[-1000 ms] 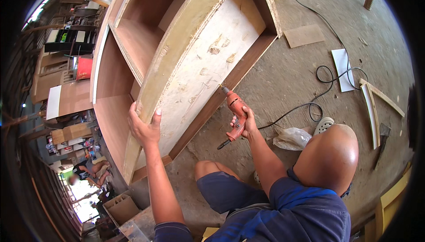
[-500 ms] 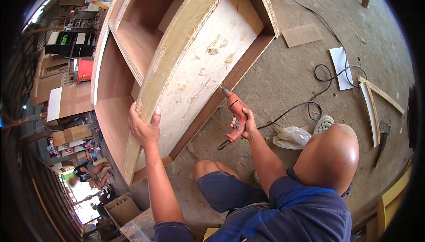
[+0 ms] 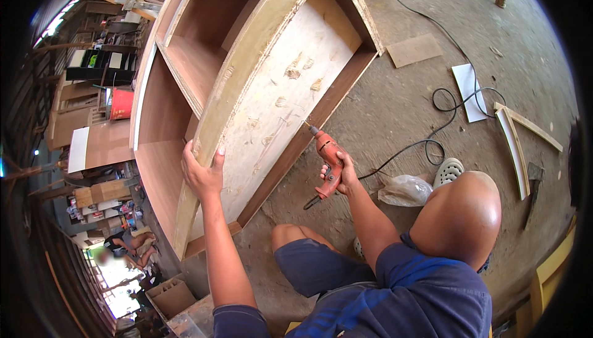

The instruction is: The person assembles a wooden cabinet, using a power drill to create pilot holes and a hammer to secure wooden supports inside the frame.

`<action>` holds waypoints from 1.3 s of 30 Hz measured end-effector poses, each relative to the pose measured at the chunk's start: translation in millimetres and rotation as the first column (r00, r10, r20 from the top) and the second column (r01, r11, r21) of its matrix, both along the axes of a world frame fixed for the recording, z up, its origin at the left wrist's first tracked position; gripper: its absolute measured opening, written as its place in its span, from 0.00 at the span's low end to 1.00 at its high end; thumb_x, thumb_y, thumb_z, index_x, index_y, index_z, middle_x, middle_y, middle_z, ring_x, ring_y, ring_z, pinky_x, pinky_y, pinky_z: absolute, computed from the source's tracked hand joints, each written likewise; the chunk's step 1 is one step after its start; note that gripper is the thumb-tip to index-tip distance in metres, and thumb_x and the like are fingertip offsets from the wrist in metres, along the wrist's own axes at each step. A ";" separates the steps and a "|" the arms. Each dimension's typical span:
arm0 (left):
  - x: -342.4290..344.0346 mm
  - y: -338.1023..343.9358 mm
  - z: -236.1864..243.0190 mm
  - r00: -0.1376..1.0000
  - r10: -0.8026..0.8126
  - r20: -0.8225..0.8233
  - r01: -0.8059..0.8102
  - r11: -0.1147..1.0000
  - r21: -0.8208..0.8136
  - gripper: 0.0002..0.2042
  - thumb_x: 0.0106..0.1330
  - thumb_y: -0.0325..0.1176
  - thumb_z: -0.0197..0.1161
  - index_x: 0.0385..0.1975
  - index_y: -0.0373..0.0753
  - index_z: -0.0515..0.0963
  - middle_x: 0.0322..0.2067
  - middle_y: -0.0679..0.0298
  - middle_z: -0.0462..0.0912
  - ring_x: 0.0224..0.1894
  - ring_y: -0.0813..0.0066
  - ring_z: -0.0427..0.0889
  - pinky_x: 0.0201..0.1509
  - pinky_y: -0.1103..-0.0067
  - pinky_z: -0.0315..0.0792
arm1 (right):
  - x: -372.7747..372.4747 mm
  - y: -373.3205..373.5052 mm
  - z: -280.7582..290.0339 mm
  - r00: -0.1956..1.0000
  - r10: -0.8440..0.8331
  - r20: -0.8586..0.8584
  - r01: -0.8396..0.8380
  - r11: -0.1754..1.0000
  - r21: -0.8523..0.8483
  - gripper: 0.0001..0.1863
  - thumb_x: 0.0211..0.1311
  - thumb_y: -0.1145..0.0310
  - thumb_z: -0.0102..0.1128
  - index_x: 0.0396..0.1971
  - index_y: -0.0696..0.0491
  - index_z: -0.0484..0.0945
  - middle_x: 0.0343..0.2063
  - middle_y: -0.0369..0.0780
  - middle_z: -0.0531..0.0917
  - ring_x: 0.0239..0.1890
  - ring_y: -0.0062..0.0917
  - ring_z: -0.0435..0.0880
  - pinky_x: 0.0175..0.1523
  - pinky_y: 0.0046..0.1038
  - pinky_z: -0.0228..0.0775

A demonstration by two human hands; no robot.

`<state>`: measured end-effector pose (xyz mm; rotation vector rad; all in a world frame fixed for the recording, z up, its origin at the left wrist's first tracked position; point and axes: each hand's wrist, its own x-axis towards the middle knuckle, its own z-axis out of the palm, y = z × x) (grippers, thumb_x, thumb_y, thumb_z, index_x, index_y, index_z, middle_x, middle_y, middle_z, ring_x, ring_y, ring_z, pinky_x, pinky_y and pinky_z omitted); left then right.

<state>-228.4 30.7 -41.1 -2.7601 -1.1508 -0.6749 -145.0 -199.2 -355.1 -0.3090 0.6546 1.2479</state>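
Concrete workshop floor (image 3: 395, 109) carries the plywood cabinet (image 3: 247, 78). Your left hand (image 3: 202, 174) clasps its front rail (image 3: 247, 72); brace firmly. Your right hand (image 3: 343, 174) grips the red electric drill (image 3: 327, 156), so hold its bit square to the back panel (image 3: 290, 91).

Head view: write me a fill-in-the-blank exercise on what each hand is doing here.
1. The right hand holds a red electric ____.
2. The left hand grips the edge of the pale wooden ____ fixed across the cabinet.
3. The tool's black ____ trails away over the concrete floor.

Missing words: drill; board; cord.
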 end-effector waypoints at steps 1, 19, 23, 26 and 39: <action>0.1 0.5 0.3 1.000 -0.003 0.002 0.003 1.000 0.003 0.43 0.54 0.68 0.67 0.59 0.36 0.72 0.52 0.47 0.80 0.56 0.44 0.77 0.60 0.57 0.69 | 0.3 -0.4 -1.0 1.000 -0.003 0.002 0.003 1.000 0.003 0.34 0.61 0.45 0.59 0.53 0.59 0.69 0.27 0.40 0.79 0.30 0.30 0.82 0.40 0.37 0.82; 0.5 1.2 -0.2 0.999 -0.024 -0.033 0.025 0.999 0.035 0.41 0.54 0.64 0.70 0.59 0.37 0.72 0.51 0.48 0.80 0.56 0.45 0.77 0.60 0.57 0.70 | 14.5 -28.2 10.3 0.986 0.059 0.156 -0.053 0.998 -0.046 0.40 0.58 0.45 0.64 0.59 0.61 0.66 0.34 0.45 0.79 0.35 0.33 0.83 0.42 0.37 0.83; 0.8 2.7 1.4 0.998 0.038 -0.046 -0.039 0.999 -0.022 0.40 0.56 0.65 0.69 0.59 0.38 0.72 0.51 0.48 0.80 0.55 0.45 0.77 0.59 0.57 0.70 | 24.4 -46.8 21.9 0.985 -0.010 0.172 0.003 0.999 0.042 0.38 0.60 0.46 0.63 0.59 0.61 0.67 0.35 0.45 0.80 0.34 0.33 0.84 0.41 0.35 0.83; -0.8 6.8 2.8 0.997 0.036 -0.064 -0.036 0.999 0.007 0.38 0.59 0.65 0.66 0.59 0.38 0.72 0.52 0.48 0.81 0.56 0.45 0.78 0.59 0.59 0.71 | 31.8 -48.5 44.3 0.973 -0.035 0.226 0.002 0.989 0.146 0.35 0.60 0.51 0.64 0.59 0.60 0.68 0.35 0.46 0.82 0.32 0.32 0.85 0.39 0.33 0.83; -17.5 38.6 2.0 0.996 -0.069 -0.050 0.067 0.997 -0.041 0.32 0.68 0.52 0.65 0.60 0.31 0.69 0.54 0.44 0.77 0.57 0.48 0.76 0.62 0.62 0.68 | 42.1 -18.4 181.0 0.382 -0.092 0.920 0.205 0.979 0.012 0.37 0.42 0.55 0.76 0.55 0.54 0.80 0.45 0.45 0.88 0.42 0.38 0.89 0.52 0.34 0.81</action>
